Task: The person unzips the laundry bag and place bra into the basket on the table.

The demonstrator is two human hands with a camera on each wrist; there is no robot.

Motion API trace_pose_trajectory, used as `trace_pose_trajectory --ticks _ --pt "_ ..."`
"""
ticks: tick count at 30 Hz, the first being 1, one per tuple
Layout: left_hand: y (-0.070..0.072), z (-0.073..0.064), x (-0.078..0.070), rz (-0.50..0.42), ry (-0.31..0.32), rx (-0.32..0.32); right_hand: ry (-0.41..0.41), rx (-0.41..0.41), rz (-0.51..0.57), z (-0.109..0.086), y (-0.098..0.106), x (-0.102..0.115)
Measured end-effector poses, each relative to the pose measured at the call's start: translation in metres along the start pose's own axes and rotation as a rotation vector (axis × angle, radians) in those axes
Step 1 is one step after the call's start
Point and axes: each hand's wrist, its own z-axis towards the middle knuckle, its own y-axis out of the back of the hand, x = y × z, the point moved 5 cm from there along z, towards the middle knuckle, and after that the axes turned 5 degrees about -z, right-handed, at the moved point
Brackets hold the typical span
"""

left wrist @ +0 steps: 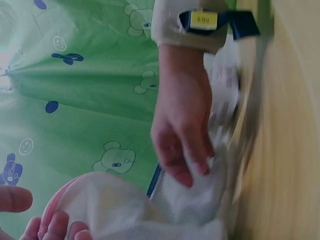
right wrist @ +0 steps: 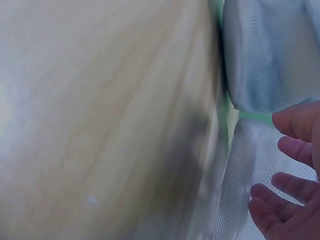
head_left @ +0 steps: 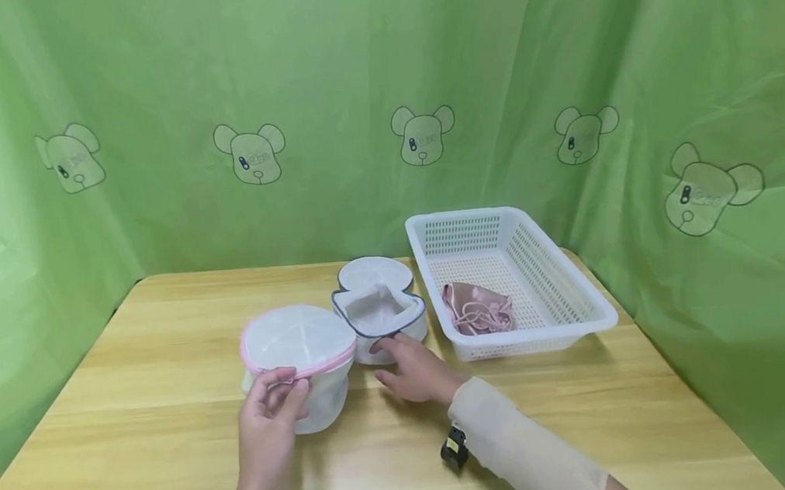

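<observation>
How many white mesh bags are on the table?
2. The pink-edged bag is in the left hand; the dark-edged bag is near the right hand, beside the white basket. Any tucked inside the pink-edged one could be hidden.

Left fingers [head_left: 274, 377] pinch closed pink-rimmed mesh bag [head_left: 299, 343] at front edge. Right fingers [head_left: 390, 345] at front of navy-rimmed mesh bag [head_left: 373, 313], open, top flipped back. White basket [head_left: 533, 334] on right, pink cloth [head_left: 478, 307] inside. Wooden bench [head_left: 135, 423], green curtain [head_left: 326, 48] behind.
</observation>
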Motion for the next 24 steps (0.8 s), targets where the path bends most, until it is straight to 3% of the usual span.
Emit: trace_pose_trajectory --ticks 7,11,18,21,24 --pt "-0.007 -0.007 0.016 -0.104 0.005 -0.064 0.011 -0.096 -0.011 0.001 0.008 -0.003" --pt "-0.007 -0.004 0.019 -0.205 -0.043 -0.085 0.009 -0.118 -0.019 0.004 0.011 -0.005" --pt "-0.009 -0.002 0.018 -0.463 -0.128 -0.023 0.014 -0.12 -0.003 0.006 0.011 -0.007" --pt "-0.008 -0.001 0.017 -0.545 -0.124 -0.027 0.006 -0.105 0.002 0.007 0.011 -0.007" --pt "-0.005 0.001 0.02 -0.562 -0.082 -0.092 -0.007 -0.08 0.017 0.008 0.009 -0.006"
